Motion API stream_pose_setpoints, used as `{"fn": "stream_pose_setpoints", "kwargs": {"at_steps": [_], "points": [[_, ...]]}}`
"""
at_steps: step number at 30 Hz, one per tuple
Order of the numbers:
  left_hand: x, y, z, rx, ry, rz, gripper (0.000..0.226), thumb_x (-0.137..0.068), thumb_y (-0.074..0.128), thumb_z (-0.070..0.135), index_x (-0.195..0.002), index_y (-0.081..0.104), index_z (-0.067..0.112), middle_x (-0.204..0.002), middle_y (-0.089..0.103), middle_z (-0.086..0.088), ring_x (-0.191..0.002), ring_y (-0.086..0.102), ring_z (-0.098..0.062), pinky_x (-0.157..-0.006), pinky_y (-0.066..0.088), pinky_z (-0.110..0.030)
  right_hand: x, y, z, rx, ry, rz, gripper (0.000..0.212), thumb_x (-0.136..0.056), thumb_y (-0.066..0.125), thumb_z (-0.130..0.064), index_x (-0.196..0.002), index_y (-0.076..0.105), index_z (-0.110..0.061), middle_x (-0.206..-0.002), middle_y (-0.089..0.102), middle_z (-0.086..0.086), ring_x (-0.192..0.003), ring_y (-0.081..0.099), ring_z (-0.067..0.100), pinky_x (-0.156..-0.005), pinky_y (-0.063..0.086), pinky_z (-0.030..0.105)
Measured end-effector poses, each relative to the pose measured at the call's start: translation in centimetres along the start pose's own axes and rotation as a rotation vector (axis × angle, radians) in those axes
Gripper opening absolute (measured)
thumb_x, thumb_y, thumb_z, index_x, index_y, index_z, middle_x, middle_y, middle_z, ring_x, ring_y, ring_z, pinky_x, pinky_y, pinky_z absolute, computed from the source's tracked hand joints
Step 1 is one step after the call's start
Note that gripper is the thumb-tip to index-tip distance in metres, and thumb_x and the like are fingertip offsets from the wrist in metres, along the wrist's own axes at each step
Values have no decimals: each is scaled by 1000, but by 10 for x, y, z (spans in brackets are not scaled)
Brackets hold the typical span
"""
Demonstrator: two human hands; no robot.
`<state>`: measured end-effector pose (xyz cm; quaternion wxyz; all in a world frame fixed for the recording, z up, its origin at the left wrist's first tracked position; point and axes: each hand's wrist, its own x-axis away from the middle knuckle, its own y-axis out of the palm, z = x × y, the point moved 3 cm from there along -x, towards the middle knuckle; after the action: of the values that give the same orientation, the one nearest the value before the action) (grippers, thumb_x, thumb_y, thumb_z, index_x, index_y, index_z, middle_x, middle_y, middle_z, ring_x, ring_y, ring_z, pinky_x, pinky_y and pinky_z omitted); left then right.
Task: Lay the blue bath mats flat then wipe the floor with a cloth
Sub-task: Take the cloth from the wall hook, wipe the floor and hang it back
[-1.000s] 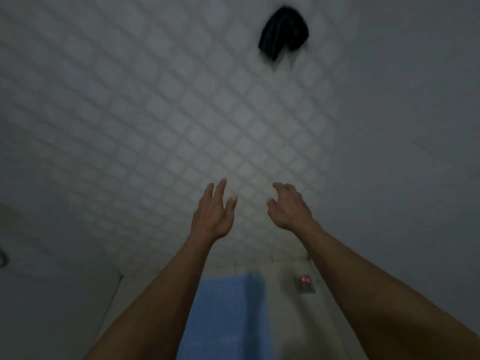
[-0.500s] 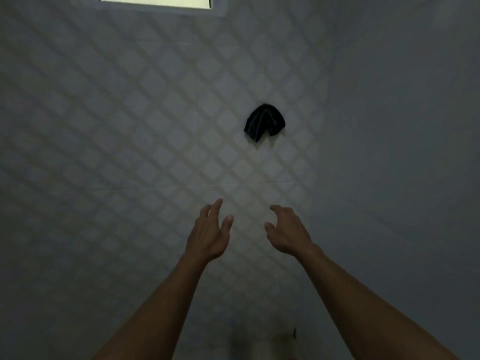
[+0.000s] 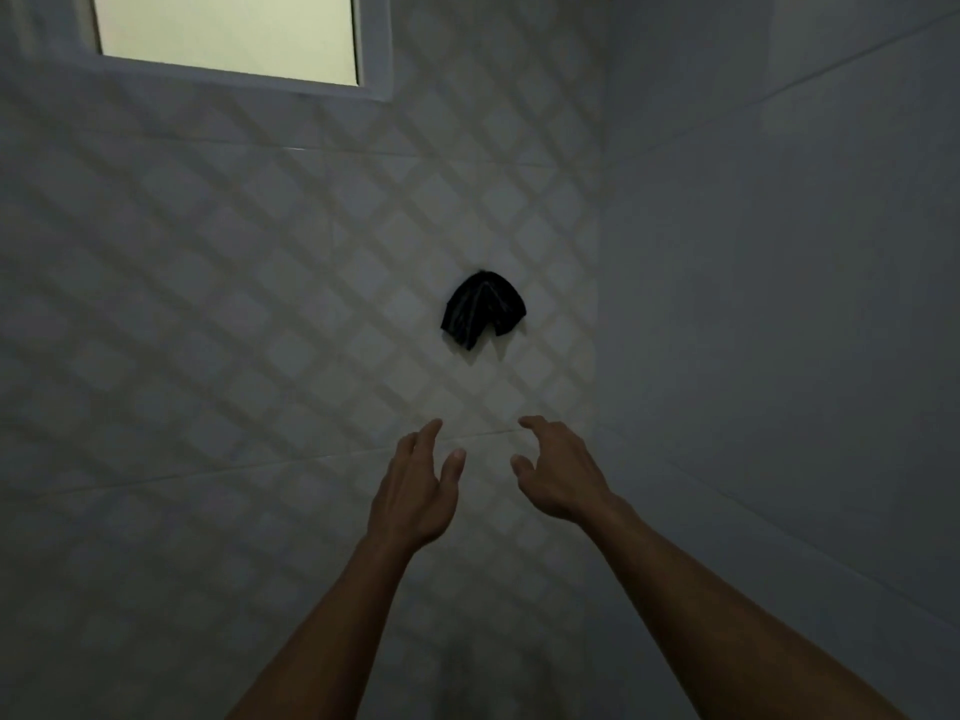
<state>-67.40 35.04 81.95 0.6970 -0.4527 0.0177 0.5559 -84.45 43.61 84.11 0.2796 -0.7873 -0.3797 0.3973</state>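
A dark cloth (image 3: 484,309) hangs folded over a hook on the diamond-patterned tiled wall, a little right of the middle. Both my hands are raised below it, apart from it. My left hand (image 3: 418,491) is open with fingers stretched upward. My right hand (image 3: 558,472) is open with fingers curved, slightly closer to the cloth. Neither hand holds anything. The blue bath mats and the floor are out of view.
A frosted window (image 3: 228,36) with a white frame sits high on the tiled wall at the upper left. A plain wall (image 3: 779,304) meets the tiled wall at a corner on the right.
The view has tilted upward: the blue mat and floor dropped out of sight and the window came in. The cloth now sits lower in view, with both hands closer beneath it.
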Motion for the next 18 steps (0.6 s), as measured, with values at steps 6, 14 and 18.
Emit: {"fn": "stream_pose_setpoints", "kwargs": {"at_steps": [6, 14, 18], "points": [[-59, 35, -6, 22, 17, 2, 60, -102, 41, 50, -154, 30, 23, -157, 34, -5, -140, 39, -25, -112, 35, -40, -57, -5, 30, -32, 21, 33, 57, -94, 54, -39, -146, 36, -27, -141, 49, 8, -129, 47, 27, -104, 43, 40], [-179, 87, -4, 88, 1, 165, 57, -102, 44, 45, -150, 38, 16, -149, 45, -13, -135, 46, -28, -112, 39, -47, -197, 4, 74, -352, 55, 209, 49, -94, 51, -49, -137, 49, -26, -122, 64, 8, -113, 59, 24, -91, 44, 31], [-252, 111, -1, 58, -17, 236, 56, -102, 44, 44, -149, 40, 14, -145, 48, -13, -128, 51, -29, -107, 44, -46, -274, 16, 97, -401, 24, 167, 48, -95, 52, -48, -136, 50, -24, -118, 64, 7, -111, 60, 25, -88, 42, 29]]}}
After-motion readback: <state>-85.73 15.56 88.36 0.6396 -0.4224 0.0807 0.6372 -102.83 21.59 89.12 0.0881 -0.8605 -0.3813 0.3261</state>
